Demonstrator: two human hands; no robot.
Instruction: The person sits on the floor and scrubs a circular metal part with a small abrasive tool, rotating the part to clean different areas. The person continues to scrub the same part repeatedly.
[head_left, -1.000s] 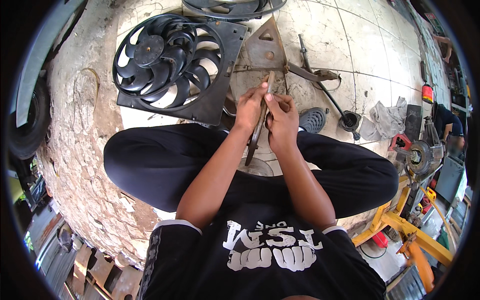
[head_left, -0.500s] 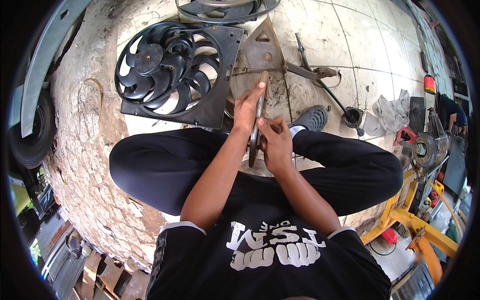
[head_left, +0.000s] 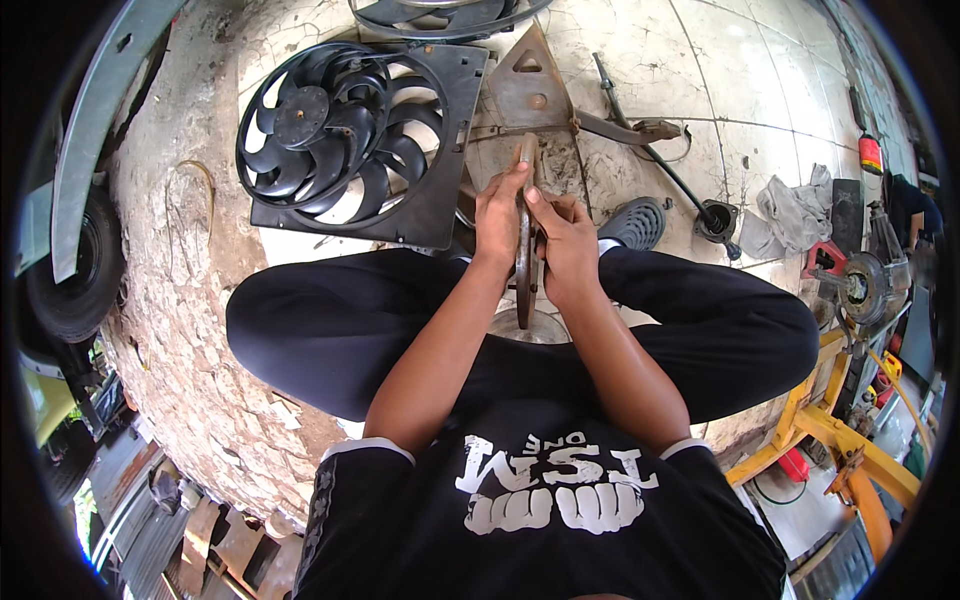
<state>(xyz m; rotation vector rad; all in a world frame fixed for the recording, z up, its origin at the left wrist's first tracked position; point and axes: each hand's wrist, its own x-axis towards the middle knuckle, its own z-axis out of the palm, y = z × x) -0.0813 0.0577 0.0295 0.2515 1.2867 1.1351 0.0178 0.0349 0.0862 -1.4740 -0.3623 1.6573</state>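
the work looks to be mid-course, judging by the grip; the left hand (head_left: 498, 220) and the right hand (head_left: 570, 240) are both closed about one thin, dark metal piece (head_left: 525, 262), so the picking up is done, while setting it down or joining it to anything is not; the left fingers lie along its left face, the right thumb presses near its edge, and the right fingers curl on its far side; the piece stands nearly edge-on in the middle of the grip, one end poking out beyond the fingertips, the other hanging below the wrists, between the knees; its full shape, and whether its surface is finished, cannot be told from this angle; nothing seems to be fastened to it;

around the grip other parts lie with no hand on them; to its left is a black fan (head_left: 300, 116) in its square shroud; straight ahead of it lies a rusty triangular bracket (head_left: 515, 103); ahead and to the right, a dark rod (head_left: 672, 178) runs towards a flanged end; just right of the grip is a grey sandal (head_left: 636, 224), and farther right a crumpled grey cloth (head_left: 795, 215); none of these parts is joined to the held piece; how much work is left, these views do not settle
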